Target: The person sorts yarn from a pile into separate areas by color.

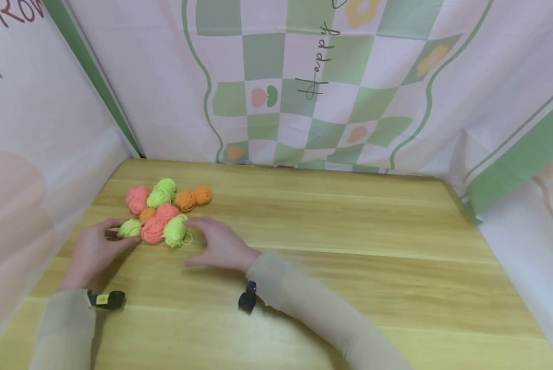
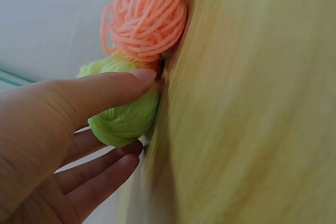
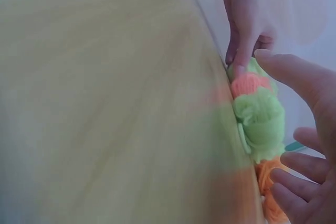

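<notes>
1. My left hand [image 1: 91, 252] sits at the near-left edge of the cluster of yarn balls [image 1: 163, 210] on the tabletop [image 1: 350, 246]. The thumb is pressed onto a small green ball [image 2: 126, 114], the fingers spread loosely below it. Touching, not really gripped: nothing is closed around it.
2. My right hand [image 1: 218, 244] is open and holds nothing, with relaxed fingers cupped beside a bigger green ball [image 1: 176, 229] at the near-right of the cluster. I cannot tell whether the fingertips touch it.
3. Risk: the balls are round, light and packed against each other. A push from either side could roll one off into its neighbours and scatter the pink ball [image 1: 152, 229] and the orange balls [image 1: 193, 198] behind.
4. Risk: a loose strand trails from the bigger green ball toward my right hand. A finger could snag it and start the ball unwinding, or drag it along.
5. Risk: the small green ball is soft. A thumb press alone may squash it or let it slip out sideways.
6. Hard to read: both wrist views are blurred over the tabletop, so contact points there are uncertain.
7. Hidden: my left fingertips in the head view are behind the small green ball. The right wrist view cuts off the far balls. Which balls touch which at the centre of the cluster I cannot sort out.
</notes>
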Tool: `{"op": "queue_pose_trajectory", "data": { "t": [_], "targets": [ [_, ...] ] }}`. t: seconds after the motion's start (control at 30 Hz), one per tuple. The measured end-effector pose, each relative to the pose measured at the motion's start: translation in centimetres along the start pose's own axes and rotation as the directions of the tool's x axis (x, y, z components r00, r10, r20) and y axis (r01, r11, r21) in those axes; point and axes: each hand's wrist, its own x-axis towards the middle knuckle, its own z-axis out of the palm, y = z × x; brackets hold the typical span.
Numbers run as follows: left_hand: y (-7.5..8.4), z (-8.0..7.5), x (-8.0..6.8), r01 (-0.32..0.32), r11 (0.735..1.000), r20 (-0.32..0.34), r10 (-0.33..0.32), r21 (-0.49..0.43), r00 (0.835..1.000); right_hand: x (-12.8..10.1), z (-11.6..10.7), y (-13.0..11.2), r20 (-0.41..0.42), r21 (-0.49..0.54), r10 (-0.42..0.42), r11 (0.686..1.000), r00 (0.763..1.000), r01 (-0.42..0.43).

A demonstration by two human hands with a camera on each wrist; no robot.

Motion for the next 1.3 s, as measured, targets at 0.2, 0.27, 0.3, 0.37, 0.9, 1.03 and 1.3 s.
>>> {"op": "queue_pose_trajectory", "data": {
  "t": [0.2, 0.27, 0.3, 0.37, 0.9, 1.03, 1.3],
  "targets": [
    [-0.2, 0.0, 0.2, -0.002, 1.000, 0.005, 0.002, 0.011, 1.000, 1.3, 0.8, -0.2, -0.038, 0.060, 0.028, 0.998, 0.999, -0.025],
    [-0.3, 0.0, 0.2, -0.003, 1.000, 0.009, 0.003, 0.008, 1.000, 1.7, 0.8, -0.4, -0.043, 0.080, 0.035, 0.996, 0.998, -0.031],
    [-0.3, 0.0, 0.2, -0.004, 1.000, 0.009, 0.004, 0.007, 1.000, 1.9, 0.8, -0.5, -0.046, 0.088, 0.038, 0.996, 0.998, -0.034],
    [-0.3, 0.0, 0.2, -0.004, 1.000, 0.008, 0.004, 0.000, 1.000, 2.3, 0.9, -0.7, -0.055, 0.089, 0.044, 0.995, 0.998, -0.039],
    [-0.2, 0.0, 0.4, -0.016, 1.000, -0.010, 0.016, 0.015, 1.000, 3.4, 1.5, -0.6, -0.050, 0.033, 0.008, 0.999, 0.999, -0.006],
    [-0.1, 0.1, 0.4, -0.013, 1.000, -0.003, 0.013, 0.014, 1.000, 3.2, 1.1, -0.4, -0.055, 0.035, 0.000, 0.999, 0.998, 0.002],
    [-0.3, 0.0, 0.2, -0.012, 1.000, -0.006, 0.012, -0.002, 1.000, 2.5, 0.1, 0.1, -0.037, 0.054, 0.086, 0.995, 0.996, -0.084]
  ]
}}
